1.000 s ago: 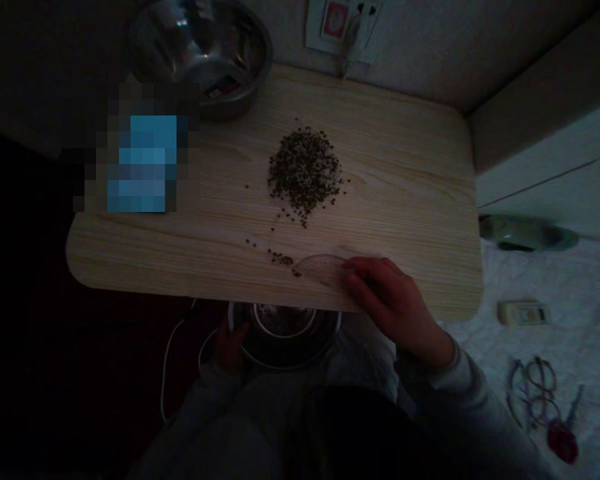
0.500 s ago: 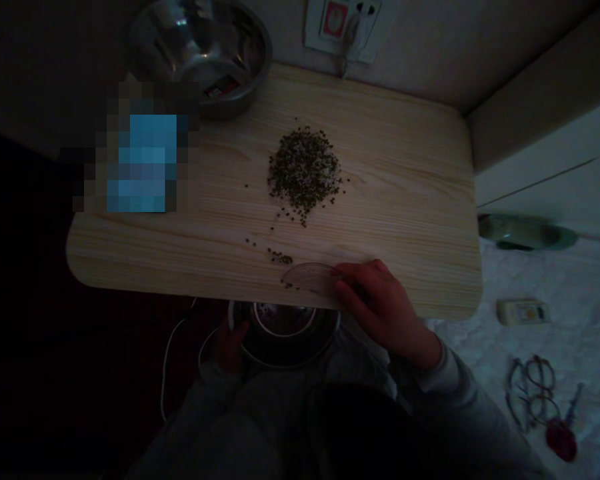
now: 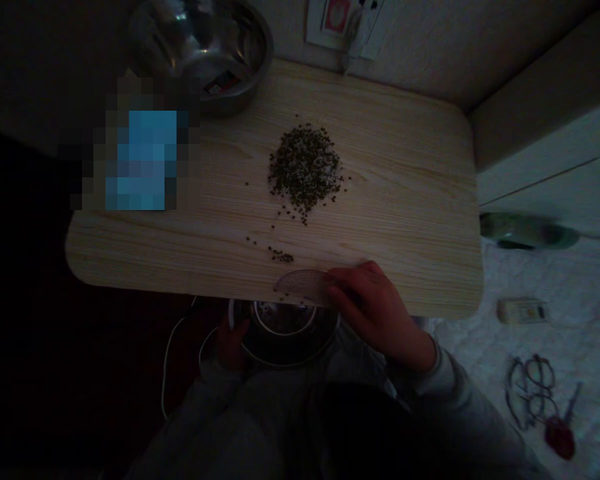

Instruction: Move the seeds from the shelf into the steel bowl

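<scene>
My right hand is closed on a clear, half-round plastic piece that looks like a protractor, held against the tabletop at its front edge. A few beans lie along its lower side. Just below the edge, my left hand grips the rim of a metal bowl over my lap; some beans show inside it. A heap of small dark-green beans mixed with white grains, perhaps rice, lies mid-table. Between the heap and the protractor sits a small cluster of beans.
On the wood-grain table, a large steel bowl stands at the back left beside a blurred-out blue patch. A wall socket holds a plug. On the white bedding at right lie a green bottle, a remote and coiled cords.
My right hand has drawn the protractor slightly left and toward the front edge, with a few beans before it. My left hand and the bowl stay in place.
</scene>
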`<state>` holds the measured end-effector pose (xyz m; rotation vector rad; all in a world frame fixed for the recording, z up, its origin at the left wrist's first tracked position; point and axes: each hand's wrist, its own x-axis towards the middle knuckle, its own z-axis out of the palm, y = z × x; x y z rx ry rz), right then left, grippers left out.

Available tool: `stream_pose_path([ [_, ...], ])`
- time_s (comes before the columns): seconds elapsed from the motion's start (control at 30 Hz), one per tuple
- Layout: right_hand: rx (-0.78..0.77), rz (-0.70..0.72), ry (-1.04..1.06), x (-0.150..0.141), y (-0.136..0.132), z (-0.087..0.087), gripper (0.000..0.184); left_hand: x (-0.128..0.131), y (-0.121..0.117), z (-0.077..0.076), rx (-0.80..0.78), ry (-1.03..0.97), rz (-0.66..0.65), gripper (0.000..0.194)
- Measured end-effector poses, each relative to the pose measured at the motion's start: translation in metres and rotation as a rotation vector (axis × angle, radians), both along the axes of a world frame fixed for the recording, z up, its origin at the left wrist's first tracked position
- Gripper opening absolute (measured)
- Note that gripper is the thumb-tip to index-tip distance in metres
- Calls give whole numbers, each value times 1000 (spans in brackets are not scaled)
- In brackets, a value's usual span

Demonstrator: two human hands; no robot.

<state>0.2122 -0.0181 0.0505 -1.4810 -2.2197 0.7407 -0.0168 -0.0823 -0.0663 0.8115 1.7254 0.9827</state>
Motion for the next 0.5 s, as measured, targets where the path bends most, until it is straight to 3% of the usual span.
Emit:
stream_pose_path([
  [0.2,4,1,-3,-1,0,0,21,2,-2,-4,-58,-4,79,25],
  [0.5,2,5,0,-4,-1,0,23,1,2,3,-28,6,10,19],
])
